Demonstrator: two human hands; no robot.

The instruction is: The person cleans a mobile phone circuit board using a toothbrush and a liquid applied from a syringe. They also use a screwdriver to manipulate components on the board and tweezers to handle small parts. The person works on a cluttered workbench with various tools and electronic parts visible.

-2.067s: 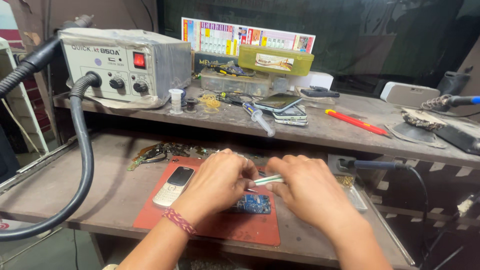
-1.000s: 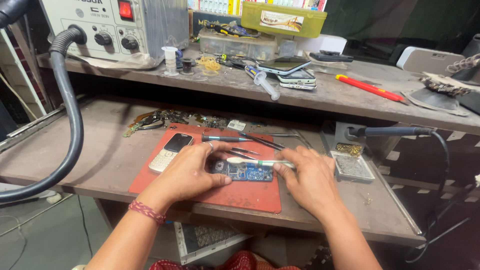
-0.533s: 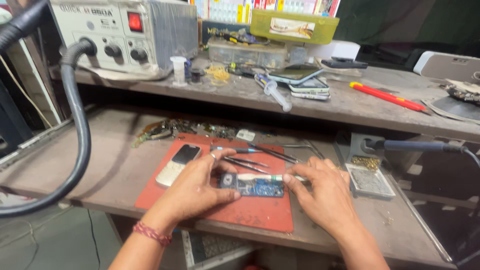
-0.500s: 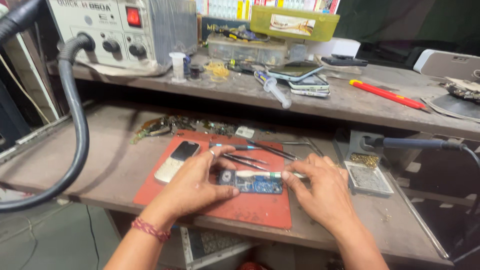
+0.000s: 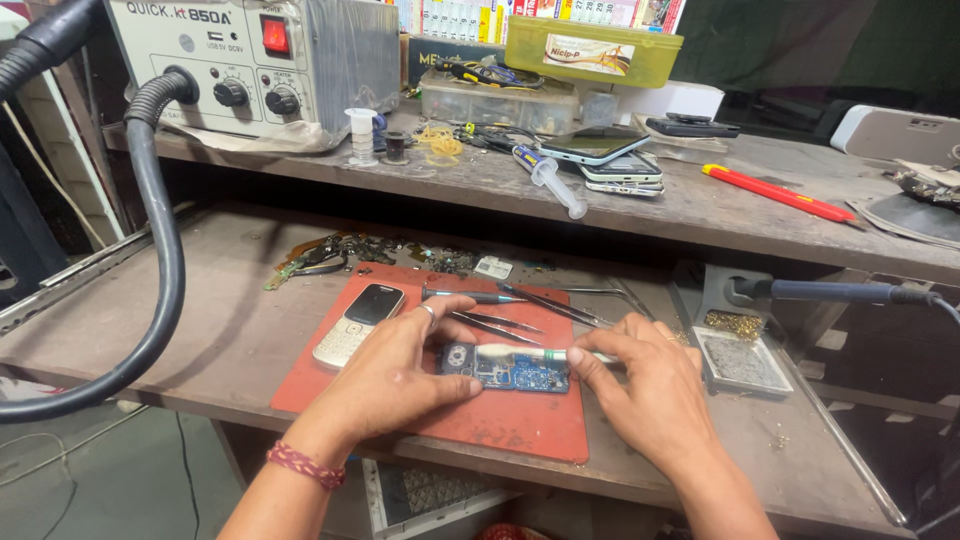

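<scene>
One blue circuit board (image 5: 505, 368) lies on the red mat (image 5: 440, 420), near the mat's middle, on the lower wooden surface (image 5: 200, 330). The left hand (image 5: 400, 375) rests over the board's left end, thumb pressed along its near edge and fingers curled over the top, pinning it down. The right hand (image 5: 650, 385) pinches the handle of one small brush (image 5: 530, 353) with a white and green stem, which lies across the top of the board; its bristle end sits by the left hand's fingertips, though whether the bristles touch the board is hard to tell.

One pale keypad phone (image 5: 358, 325) lies face up on the mat's left part, just beside the left hand. Behind the hands lie what look like two or three thin metal tools (image 5: 520, 305), tweezers among them. One soldering iron (image 5: 830, 292) rests in its stand to the right, with one small metal tray (image 5: 745, 360) below it.

On the upper shelf stand one grey hot-air station (image 5: 250, 60) with its black hose (image 5: 150, 250), one syringe (image 5: 552, 182), a stack of two or three phones (image 5: 610, 158), one red screwdriver (image 5: 778, 194) and one yellow-green box (image 5: 592, 50).
</scene>
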